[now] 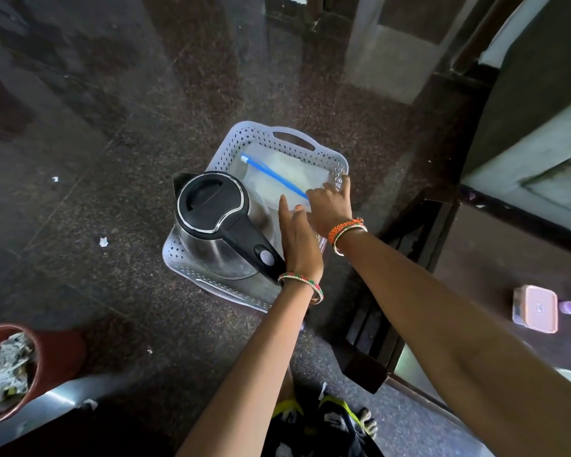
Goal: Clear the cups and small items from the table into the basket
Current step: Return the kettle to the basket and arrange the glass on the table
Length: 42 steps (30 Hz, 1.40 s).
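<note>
Head view, basket [332, 159] holding kettle [218, 222], bag [287, 179]

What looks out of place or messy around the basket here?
Torn white paper scraps litter the dark floor left of the basket. The kettle and zip bag sit neatly inside; nothing spilled.

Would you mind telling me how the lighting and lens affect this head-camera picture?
Head view: wide-angle bending curves the doorframe at the edges; a hazy streak of glare washes the floor above the basket; the kettle lid shows a bright rim reflection; the corners fall dark.
</note>
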{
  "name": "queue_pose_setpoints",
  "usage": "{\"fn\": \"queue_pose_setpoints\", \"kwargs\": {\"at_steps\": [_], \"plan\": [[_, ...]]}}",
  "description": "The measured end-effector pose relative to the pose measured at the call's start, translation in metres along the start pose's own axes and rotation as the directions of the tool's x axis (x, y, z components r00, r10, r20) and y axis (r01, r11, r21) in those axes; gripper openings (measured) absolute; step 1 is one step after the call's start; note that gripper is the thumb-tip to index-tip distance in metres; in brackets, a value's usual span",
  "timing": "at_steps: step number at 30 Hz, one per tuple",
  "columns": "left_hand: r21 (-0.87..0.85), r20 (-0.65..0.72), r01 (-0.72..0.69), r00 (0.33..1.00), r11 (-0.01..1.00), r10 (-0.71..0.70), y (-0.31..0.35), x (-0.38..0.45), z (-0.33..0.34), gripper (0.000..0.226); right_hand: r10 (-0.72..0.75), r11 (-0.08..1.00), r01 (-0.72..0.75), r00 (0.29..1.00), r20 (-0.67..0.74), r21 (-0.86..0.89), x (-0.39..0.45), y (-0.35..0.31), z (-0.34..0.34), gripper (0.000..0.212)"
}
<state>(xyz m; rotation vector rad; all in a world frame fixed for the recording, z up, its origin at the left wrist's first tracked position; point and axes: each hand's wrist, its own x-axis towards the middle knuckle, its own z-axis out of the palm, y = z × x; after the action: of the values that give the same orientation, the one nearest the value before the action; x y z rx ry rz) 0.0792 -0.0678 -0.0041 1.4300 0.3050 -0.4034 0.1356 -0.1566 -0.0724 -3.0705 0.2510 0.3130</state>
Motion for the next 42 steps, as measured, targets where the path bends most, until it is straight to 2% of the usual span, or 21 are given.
{"fn": "queue_pose_setpoints", "kwargs": {"at_steps": [3,7,11,16,20,23,25,28,30,32,35,37,39,42], "plan": [[-0.103,-0.043,0.028,0.999,0.994,-0.032,-0.004,0.005,0.000,0.049,0.034,0.999,-0.035,0.999,-0.035,-0.012,0.001,-0.004,0.002,0.013],[-0.111,-0.108,0.075,0.990,0.991,-0.087,-0.002,0.007,0.003,0.047,0.057,0.998,-0.055,0.996,-0.072,0.021,-0.004,0.000,-0.001,0.015],[-0.166,-0.112,0.090,0.988,0.982,-0.109,0.002,0.004,0.005,0.039,0.050,0.993,-0.048,0.999,-0.022,0.108,-0.018,0.007,-0.008,0.014],[-0.174,-0.125,0.108,0.983,0.979,-0.131,0.000,0.004,0.006,0.042,-0.049,0.986,0.034,0.994,0.093,0.161,-0.037,0.013,-0.018,0.044],[0.045,-0.072,0.080,0.994,0.996,-0.076,-0.007,0.003,0.005,0.038,0.010,0.969,0.018,0.994,-0.111,0.246,-0.060,0.021,-0.030,0.051],[0.145,0.000,-0.059,0.998,0.988,0.059,-0.011,-0.007,0.009,0.026,0.140,0.942,-0.044,0.953,-0.269,0.333,-0.096,0.041,-0.036,0.047],[0.241,0.072,-0.152,0.988,0.958,0.139,-0.021,-0.020,0.016,0.026,0.243,0.918,-0.115,0.919,-0.310,0.379,-0.135,0.065,-0.033,0.047],[0.389,0.303,-0.285,0.938,0.876,0.171,-0.046,-0.050,0.036,0.031,0.437,0.861,-0.330,0.869,-0.233,0.387,-0.208,0.117,-0.016,0.050],[0.455,0.472,-0.325,0.877,0.829,0.085,-0.073,-0.073,0.054,0.033,0.564,0.781,-0.478,0.816,-0.124,0.401,-0.264,0.157,0.005,0.053],[0.515,0.575,-0.340,0.818,0.786,-0.023,-0.101,-0.094,0.072,0.035,0.635,0.714,-0.597,0.772,0.022,0.366,-0.314,0.184,0.028,0.062],[0.582,0.608,-0.318,0.781,0.748,-0.141,-0.139,-0.122,0.099,0.039,0.597,0.742,-0.622,0.783,0.174,0.251,-0.355,0.207,0.062,0.074],[0.616,0.569,-0.283,0.805,0.735,-0.168,-0.156,-0.135,0.113,0.039,0.537,0.790,-0.577,0.814,0.222,0.206,-0.361,0.216,0.076,0.076],[0.643,0.533,-0.266,0.828,0.718,-0.171,-0.170,-0.146,0.126,0.039,0.509,0.803,-0.547,0.836,0.204,0.236,-0.363,0.225,0.085,0.073],[0.673,0.495,-0.262,0.854,0.692,-0.158,-0.182,-0.152,0.136,0.038,0.527,0.806,-0.530,0.845,0.089,0.263,-0.357,0.233,0.093,0.066]]}}
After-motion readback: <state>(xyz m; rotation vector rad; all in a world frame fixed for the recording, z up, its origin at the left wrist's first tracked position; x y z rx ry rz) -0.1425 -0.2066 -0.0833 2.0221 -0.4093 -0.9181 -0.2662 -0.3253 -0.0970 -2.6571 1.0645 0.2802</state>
